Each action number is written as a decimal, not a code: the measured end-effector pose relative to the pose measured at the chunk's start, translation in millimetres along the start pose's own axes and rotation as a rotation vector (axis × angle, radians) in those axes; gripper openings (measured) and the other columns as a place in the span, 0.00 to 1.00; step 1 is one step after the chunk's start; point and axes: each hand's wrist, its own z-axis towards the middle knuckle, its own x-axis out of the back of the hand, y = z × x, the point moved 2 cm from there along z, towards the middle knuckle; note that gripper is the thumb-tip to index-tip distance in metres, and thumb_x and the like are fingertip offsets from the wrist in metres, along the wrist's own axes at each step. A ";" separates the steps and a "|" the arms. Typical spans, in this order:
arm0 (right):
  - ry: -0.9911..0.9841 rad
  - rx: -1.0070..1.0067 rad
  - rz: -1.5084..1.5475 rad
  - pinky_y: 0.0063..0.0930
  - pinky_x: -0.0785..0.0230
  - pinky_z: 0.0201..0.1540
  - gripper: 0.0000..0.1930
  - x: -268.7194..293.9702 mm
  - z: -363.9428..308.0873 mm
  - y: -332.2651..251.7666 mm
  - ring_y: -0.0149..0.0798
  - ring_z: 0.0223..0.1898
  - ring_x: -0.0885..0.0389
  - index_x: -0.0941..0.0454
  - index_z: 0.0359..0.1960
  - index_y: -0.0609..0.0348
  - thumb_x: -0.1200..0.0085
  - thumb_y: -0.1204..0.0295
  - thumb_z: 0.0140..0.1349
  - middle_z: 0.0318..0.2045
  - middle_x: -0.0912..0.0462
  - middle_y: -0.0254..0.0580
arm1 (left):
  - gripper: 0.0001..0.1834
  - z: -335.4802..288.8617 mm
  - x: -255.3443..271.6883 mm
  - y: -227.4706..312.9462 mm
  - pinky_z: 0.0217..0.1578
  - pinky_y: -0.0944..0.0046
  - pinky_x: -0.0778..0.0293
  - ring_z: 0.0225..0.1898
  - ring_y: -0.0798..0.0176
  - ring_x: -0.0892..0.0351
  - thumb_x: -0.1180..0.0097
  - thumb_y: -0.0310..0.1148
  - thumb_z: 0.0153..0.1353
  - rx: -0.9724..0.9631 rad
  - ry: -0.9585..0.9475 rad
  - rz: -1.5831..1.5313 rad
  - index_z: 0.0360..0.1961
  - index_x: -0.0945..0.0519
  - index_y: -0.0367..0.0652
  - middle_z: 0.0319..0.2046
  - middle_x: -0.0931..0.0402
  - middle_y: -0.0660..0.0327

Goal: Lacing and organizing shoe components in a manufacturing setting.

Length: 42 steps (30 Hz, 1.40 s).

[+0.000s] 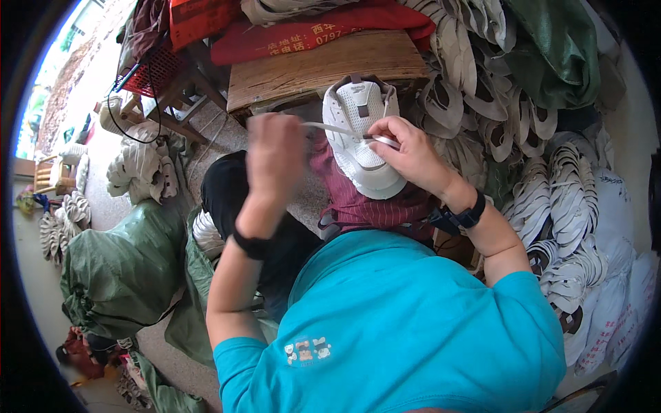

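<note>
A white sneaker upper [352,157] with a mesh tongue leans against the front of a wooden bench, its toe toward me, over a maroon striped cloth [354,210] on my lap. A flat white shoelace [330,128] stretches from its eyelet area to my left hand [277,155]. That hand is raised left of the sneaker and smeared by motion, but the lace runs into its closed fingers. My right hand [411,153] lies against the sneaker's right side, thumb and forefinger pinching the lace over the throat.
Beyond the sneaker stands the wooden bench [310,72] with red bags [303,43] on it. Bundled shoe uppers [564,199] crowd the right side. Green sacks [127,258] lie at left, near more bundles [141,165]. A wooden stool [175,113] holds a red basket [153,72]. Another person [86,352] appears lower left.
</note>
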 end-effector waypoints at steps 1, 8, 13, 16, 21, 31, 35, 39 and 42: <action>0.069 0.025 0.105 0.20 0.30 0.42 0.10 -2.0 -3.4 4.3 0.24 0.39 0.25 0.26 0.45 0.63 0.44 0.76 0.64 0.35 0.24 0.33 | 0.04 -6.8 12.0 -29.8 0.44 0.51 0.32 0.44 0.47 0.32 0.48 0.25 0.60 0.110 0.143 0.034 0.36 0.25 0.41 0.35 0.30 0.53; 0.029 -0.120 0.116 0.34 0.28 0.49 0.14 7.3 -12.2 1.9 0.47 0.47 0.18 0.28 0.47 0.63 0.44 0.70 0.63 0.43 0.18 0.53 | 0.05 -162.4 185.3 -244.4 0.31 0.70 0.31 0.27 0.69 0.31 0.53 0.22 0.64 0.977 0.273 -0.188 0.35 0.24 0.39 0.31 0.25 0.61; 0.006 -0.128 0.007 0.38 0.28 0.45 0.12 11.1 -9.0 -0.3 0.54 0.43 0.19 0.29 0.43 0.63 0.46 0.69 0.62 0.39 0.18 0.54 | 0.05 -240.4 211.6 -319.2 0.24 0.73 0.38 0.24 0.72 0.36 0.54 0.24 0.65 0.986 0.861 -1.054 0.36 0.25 0.40 0.31 0.27 0.64; 0.014 -0.230 -0.169 0.44 0.29 0.43 0.10 30.9 -21.7 21.2 0.57 0.41 0.21 0.29 0.39 0.63 0.47 0.71 0.59 0.37 0.19 0.52 | 0.07 -129.2 106.8 -205.8 0.24 0.76 0.40 0.24 0.74 0.37 0.54 0.26 0.66 0.845 0.528 -1.625 0.41 0.23 0.40 0.31 0.29 0.65; -0.096 0.006 -0.663 0.47 0.33 0.47 0.09 47.7 -42.9 49.3 0.59 0.43 0.25 0.26 0.35 0.65 0.45 0.73 0.54 0.35 0.20 0.54 | 0.15 -14.9 22.2 -32.3 0.34 0.74 0.32 0.32 0.75 0.30 0.54 0.35 0.72 0.917 -0.048 -1.042 0.50 0.22 0.37 0.37 0.23 0.66; 0.115 -1.138 0.404 0.32 0.23 0.36 0.11 106.8 -153.2 243.7 0.45 0.34 0.18 0.20 0.44 0.63 0.54 0.74 0.65 0.34 0.18 0.49 | 0.16 -36.5 -62.4 24.2 0.22 0.77 0.37 0.21 0.78 0.35 0.58 0.36 0.75 0.672 -0.383 -0.983 0.38 0.22 0.37 0.29 0.25 0.67; 0.951 -1.027 1.373 0.37 0.24 0.40 0.15 127.7 -190.6 280.1 0.48 0.43 0.19 0.29 0.51 0.74 0.61 0.82 0.63 0.42 0.20 0.54 | 0.18 -32.5 -58.9 32.8 0.22 0.74 0.39 0.21 0.77 0.37 0.56 0.40 0.74 0.670 -0.421 -1.087 0.36 0.23 0.37 0.23 0.28 0.69; 1.217 -0.867 1.417 0.32 0.23 0.40 0.17 182.9 -251.8 316.6 0.48 0.40 0.19 0.31 0.51 0.75 0.62 0.86 0.60 0.42 0.21 0.57 | 0.18 -28.1 -53.0 43.1 0.22 0.72 0.38 0.22 0.77 0.36 0.54 0.42 0.73 0.721 -0.499 -1.037 0.33 0.23 0.38 0.21 0.30 0.71; 1.331 -0.908 1.522 0.24 0.28 0.30 0.15 219.7 -299.9 338.0 0.40 0.29 0.21 0.29 0.48 0.72 0.63 0.85 0.61 0.36 0.20 0.51 | 0.18 -24.7 -54.7 41.8 0.25 0.68 0.35 0.24 0.74 0.35 0.52 0.38 0.71 0.782 -0.521 -1.044 0.30 0.24 0.34 0.20 0.31 0.66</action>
